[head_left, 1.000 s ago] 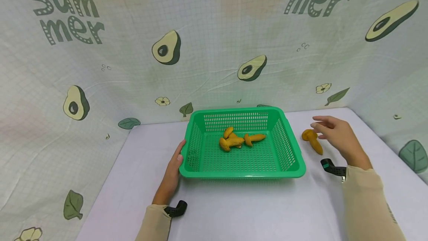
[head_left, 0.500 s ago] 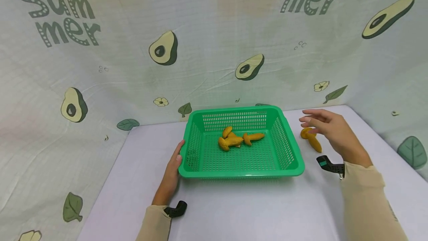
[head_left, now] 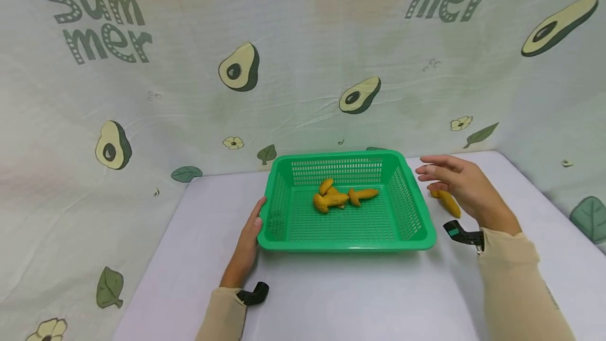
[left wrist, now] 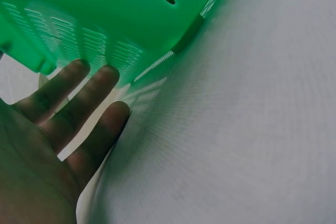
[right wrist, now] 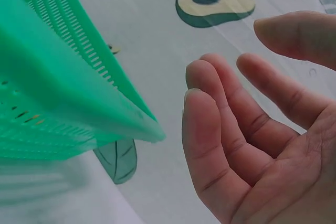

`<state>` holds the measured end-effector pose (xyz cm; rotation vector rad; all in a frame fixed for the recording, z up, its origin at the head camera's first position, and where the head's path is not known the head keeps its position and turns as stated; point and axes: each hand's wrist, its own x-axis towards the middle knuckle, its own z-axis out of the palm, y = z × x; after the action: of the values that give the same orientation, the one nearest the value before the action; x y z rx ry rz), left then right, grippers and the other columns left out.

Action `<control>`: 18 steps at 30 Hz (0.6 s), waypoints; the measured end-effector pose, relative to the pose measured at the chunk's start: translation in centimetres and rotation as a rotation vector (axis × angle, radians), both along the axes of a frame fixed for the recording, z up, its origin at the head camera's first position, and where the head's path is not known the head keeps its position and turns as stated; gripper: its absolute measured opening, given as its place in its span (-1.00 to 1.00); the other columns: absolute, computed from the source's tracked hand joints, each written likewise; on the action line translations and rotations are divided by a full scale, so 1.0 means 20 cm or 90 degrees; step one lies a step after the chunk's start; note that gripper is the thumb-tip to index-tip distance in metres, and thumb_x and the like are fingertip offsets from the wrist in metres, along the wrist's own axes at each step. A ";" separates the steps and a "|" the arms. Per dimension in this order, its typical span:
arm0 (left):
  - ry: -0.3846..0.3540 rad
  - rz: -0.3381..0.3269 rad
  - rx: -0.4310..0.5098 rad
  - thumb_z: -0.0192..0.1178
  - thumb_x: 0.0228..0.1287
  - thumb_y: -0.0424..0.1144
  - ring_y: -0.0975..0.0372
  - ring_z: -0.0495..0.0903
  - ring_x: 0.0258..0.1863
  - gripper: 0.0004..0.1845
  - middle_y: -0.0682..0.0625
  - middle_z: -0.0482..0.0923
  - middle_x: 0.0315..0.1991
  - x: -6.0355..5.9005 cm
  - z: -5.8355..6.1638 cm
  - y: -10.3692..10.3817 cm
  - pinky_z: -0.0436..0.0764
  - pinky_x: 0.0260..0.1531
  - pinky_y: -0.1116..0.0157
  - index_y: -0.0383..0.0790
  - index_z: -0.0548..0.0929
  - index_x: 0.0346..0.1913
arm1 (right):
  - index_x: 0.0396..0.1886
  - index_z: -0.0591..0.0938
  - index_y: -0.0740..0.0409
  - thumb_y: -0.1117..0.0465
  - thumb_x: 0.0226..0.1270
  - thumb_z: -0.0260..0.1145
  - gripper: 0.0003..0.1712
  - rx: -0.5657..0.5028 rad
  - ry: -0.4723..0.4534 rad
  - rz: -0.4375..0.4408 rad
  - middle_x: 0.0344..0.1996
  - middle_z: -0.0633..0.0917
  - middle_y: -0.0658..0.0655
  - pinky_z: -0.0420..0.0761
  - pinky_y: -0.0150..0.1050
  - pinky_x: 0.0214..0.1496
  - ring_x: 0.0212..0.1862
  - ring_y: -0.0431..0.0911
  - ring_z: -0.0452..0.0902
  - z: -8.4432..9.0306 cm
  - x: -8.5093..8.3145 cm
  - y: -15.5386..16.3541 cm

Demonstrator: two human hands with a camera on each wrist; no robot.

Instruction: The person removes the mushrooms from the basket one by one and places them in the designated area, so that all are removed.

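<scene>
While the left hand [head_left: 247,243] rests straight fingers [left wrist: 79,95] against the green basket [head_left: 347,238] mid-desk, the right hand [head_left: 461,186], fingers [right wrist: 220,129] apart and empty, hovers over the yellow piece [head_left: 448,203] right of it. That piece appears light and firm; grip mid-length.

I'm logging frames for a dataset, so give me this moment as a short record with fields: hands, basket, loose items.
left hand: open, straight fingers against the left wall of the basket
right hand: open, empty, hovering right of the basket
basket: green, perforated, on the white table
pieces in basket: a small cluster of orange-yellow pieces near the back
loose piece: on the table right of the basket, partly hidden by the right hand
</scene>
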<state>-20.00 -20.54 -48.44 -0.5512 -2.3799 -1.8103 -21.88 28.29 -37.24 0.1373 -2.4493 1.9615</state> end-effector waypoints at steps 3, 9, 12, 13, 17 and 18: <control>-0.004 0.000 0.003 -0.36 0.65 0.03 0.14 -0.10 0.56 -0.44 0.07 -0.02 0.59 -0.01 0.00 0.01 -0.14 0.45 -0.10 0.09 0.07 0.61 | 0.34 0.47 0.23 -0.04 0.52 0.22 -0.41 0.022 0.010 0.016 -0.04 0.72 -0.05 0.66 -0.30 -0.03 0.00 -0.11 0.66 0.01 -0.01 -0.01; -0.011 0.003 0.000 -0.37 0.65 0.05 0.15 -0.11 0.56 -0.44 0.10 -0.02 0.59 0.00 0.00 0.01 -0.15 0.45 -0.11 0.15 0.07 0.60 | 0.30 0.49 0.21 -0.02 0.54 0.19 -0.47 0.038 0.023 0.054 -0.04 0.71 0.00 0.68 -0.27 -0.06 -0.02 -0.08 0.68 0.03 -0.05 -0.04; -0.010 0.002 0.001 -0.37 0.65 0.03 0.12 -0.12 0.56 -0.44 0.06 -0.03 0.59 0.00 0.01 0.01 -0.15 0.45 -0.15 0.10 0.07 0.61 | 0.31 0.48 0.25 -0.03 0.53 0.20 -0.45 0.020 0.019 0.066 -0.03 0.71 0.05 0.68 -0.26 -0.05 -0.02 -0.05 0.67 0.04 -0.07 -0.07; -0.009 0.002 0.002 -0.37 0.65 0.03 0.12 -0.12 0.56 -0.44 0.05 -0.03 0.59 0.00 0.01 0.01 -0.15 0.45 -0.15 0.09 0.06 0.61 | 0.31 0.48 0.26 -0.03 0.53 0.20 -0.44 0.015 0.017 0.068 -0.03 0.71 0.06 0.68 -0.26 -0.04 -0.01 -0.03 0.67 0.04 -0.08 -0.08; -0.008 0.002 0.005 -0.37 0.66 0.01 0.14 -0.12 0.56 -0.44 0.06 -0.03 0.59 0.01 0.02 0.02 -0.14 0.45 -0.12 0.08 0.06 0.61 | 0.30 0.50 0.21 -0.04 0.52 0.21 -0.46 0.002 0.007 0.077 0.01 0.70 0.11 0.67 -0.25 -0.01 0.02 0.00 0.66 0.05 -0.10 -0.12; -0.008 0.001 0.005 -0.37 0.66 0.01 0.14 -0.12 0.56 -0.45 0.06 -0.04 0.59 0.01 0.02 0.02 -0.15 0.46 -0.12 0.08 0.06 0.61 | 0.29 0.50 0.19 -0.05 0.51 0.21 -0.46 0.008 0.005 0.080 0.01 0.69 0.11 0.66 -0.26 -0.01 0.03 -0.01 0.66 0.06 -0.11 -0.13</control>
<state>-19.77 -20.17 -48.07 -0.5381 -2.3799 -1.8259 -24.05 25.78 -36.09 0.3046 -2.5062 1.9891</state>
